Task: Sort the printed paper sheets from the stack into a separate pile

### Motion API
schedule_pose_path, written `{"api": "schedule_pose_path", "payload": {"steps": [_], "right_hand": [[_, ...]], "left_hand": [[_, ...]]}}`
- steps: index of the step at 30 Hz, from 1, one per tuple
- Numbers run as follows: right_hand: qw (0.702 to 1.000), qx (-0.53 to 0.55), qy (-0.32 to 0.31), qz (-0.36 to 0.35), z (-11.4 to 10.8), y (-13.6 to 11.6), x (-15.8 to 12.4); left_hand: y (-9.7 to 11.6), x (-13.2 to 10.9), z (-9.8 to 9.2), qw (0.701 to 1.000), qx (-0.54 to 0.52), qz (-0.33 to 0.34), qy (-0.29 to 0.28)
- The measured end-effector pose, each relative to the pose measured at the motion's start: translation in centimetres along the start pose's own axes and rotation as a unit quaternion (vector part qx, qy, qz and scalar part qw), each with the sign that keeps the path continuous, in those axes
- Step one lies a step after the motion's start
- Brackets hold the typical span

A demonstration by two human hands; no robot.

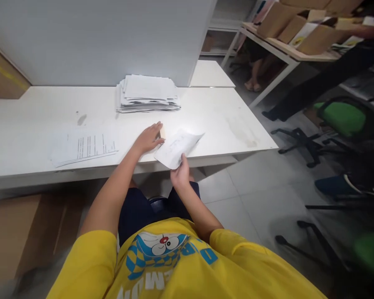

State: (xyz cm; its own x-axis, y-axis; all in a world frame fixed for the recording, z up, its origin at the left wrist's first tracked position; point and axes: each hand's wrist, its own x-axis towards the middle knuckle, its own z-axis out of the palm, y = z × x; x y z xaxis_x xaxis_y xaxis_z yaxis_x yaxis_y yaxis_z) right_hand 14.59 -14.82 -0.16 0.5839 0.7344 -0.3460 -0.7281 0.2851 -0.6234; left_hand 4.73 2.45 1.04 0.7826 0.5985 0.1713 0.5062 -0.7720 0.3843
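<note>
I see the paper sheet, pinched in the right hand, slanting away rightward over the table, while just left of it the left hand spans a beige block, grip unclear.

Item 1: sheet of paper, one, white, faint marks on the upward face; held at its near edge, set askew, bowed, far right corner curling up. Place: on the wearer's side of the paper stack, toward its right end, apart from it.
Item 2: small block, pale tan, partly covered, material unclear. Place: same side of the paper stack, nearer to it than the sheet.
</note>
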Motion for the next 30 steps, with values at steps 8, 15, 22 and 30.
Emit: {"api": "schedule_pose_path", "payload": {"steps": [8, 15, 22, 30], "right_hand": [[0.998, 0.026, -0.014, 0.057, 0.7, -0.4, -1.0], [0.997, 0.021, -0.007, 0.071, 0.2, -0.1, -1.4], [0.989, -0.01, -0.101, 0.111, 0.9, -0.5, 0.9], [0.961, 0.005, -0.185, 0.204, 2.4, -1.1, 3.0]], "left_hand": [[0.7, -0.2, 0.3, 0.999, 0.006, -0.041, 0.029], [1.4, -0.6, -0.1, 0.997, 0.0, -0.06, 0.047], [1.1, -0.4, 0.0, 0.997, -0.027, -0.065, 0.028], [0.7, -0.3, -0.3, 0.995, -0.069, -0.073, 0.015]]}}
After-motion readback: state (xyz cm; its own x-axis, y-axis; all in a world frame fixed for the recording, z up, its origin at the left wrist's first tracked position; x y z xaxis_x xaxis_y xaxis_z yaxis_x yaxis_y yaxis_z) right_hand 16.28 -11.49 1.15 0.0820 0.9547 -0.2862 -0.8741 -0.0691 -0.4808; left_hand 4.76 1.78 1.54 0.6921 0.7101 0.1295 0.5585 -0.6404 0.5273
